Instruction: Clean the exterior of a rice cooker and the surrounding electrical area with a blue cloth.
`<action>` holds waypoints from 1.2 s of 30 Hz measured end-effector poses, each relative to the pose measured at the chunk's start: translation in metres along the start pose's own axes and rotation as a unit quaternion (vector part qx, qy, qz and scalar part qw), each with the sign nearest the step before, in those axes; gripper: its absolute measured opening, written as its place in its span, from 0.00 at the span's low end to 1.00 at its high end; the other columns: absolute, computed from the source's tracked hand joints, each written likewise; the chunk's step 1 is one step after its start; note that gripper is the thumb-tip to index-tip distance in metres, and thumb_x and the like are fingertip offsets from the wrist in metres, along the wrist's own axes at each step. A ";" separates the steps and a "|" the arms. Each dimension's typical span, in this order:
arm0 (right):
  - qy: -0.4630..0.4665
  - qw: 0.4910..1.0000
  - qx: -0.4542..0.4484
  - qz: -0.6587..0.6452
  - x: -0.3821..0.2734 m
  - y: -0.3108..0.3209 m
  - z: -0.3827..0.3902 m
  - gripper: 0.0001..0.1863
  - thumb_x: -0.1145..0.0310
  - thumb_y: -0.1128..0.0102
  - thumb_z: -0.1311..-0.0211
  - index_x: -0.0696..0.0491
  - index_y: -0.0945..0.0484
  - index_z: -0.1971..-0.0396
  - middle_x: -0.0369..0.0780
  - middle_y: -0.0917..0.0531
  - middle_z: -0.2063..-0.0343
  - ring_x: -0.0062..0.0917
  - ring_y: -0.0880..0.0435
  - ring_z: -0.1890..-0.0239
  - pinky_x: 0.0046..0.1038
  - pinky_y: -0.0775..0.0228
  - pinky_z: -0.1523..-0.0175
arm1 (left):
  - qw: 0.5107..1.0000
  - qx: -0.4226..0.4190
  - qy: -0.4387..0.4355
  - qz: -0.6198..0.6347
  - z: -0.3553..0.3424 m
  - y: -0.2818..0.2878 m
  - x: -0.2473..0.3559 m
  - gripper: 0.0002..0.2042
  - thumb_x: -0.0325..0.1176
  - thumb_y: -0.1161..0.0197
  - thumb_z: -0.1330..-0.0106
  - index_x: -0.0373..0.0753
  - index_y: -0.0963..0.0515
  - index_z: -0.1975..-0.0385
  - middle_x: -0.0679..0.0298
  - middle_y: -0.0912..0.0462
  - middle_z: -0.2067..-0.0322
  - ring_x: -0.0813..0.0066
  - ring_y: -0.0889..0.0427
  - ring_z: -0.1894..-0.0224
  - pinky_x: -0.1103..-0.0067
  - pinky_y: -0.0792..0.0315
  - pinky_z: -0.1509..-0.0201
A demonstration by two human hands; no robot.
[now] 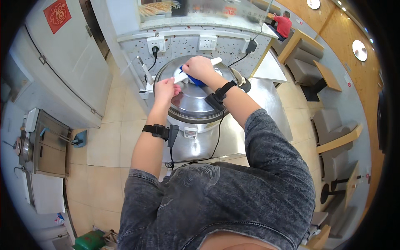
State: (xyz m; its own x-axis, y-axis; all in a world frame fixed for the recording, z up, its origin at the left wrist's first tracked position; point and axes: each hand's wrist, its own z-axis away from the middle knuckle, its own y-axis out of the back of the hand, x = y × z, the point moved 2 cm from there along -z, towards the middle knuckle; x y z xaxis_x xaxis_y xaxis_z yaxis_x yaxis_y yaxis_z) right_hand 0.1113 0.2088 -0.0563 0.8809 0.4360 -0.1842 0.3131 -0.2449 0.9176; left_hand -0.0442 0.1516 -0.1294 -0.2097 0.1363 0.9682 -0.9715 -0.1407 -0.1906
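A large silver lid [187, 104] covers a white cooker [183, 129] on a steel counter [262, 129]. A long white utensil [214, 62], like a flat paddle, lies tilted in my hands above the lid. My left hand [168, 88] pinches its lower left end, fingers curled. My right hand [200, 68] grips a blue cloth [195, 82] against the utensil, partly hiding both. Both wrists wear black straps with small devices and cables.
Sockets with plugs [156, 44] line the speckled wall behind. A white door [66, 54] and a steel cabinet [52, 152] stand left; booth seats [304, 68] line the right, where a person in red [282, 26] sits. A green cylinder [89, 239] stands lower left.
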 end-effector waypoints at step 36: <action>0.101 0.983 0.145 -0.052 0.114 0.005 0.028 0.13 0.57 0.44 0.37 0.47 0.15 0.63 0.39 0.16 0.58 0.38 0.21 0.51 0.36 0.29 0.46 | 0.701 -0.064 -0.294 -0.646 -0.012 -0.079 0.045 0.22 0.53 0.43 0.34 0.40 0.25 0.53 0.52 0.19 0.58 0.50 0.20 0.54 0.60 0.27 0.50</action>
State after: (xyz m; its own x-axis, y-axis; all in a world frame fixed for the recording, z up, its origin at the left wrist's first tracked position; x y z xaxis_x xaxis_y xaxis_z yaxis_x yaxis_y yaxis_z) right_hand 0.2230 0.2333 -0.0823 0.7593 0.6281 -0.1702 0.5110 -0.4136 0.7535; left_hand 0.0220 0.1806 -0.0728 0.9005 -0.3640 0.2379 -0.3180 -0.1782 0.9312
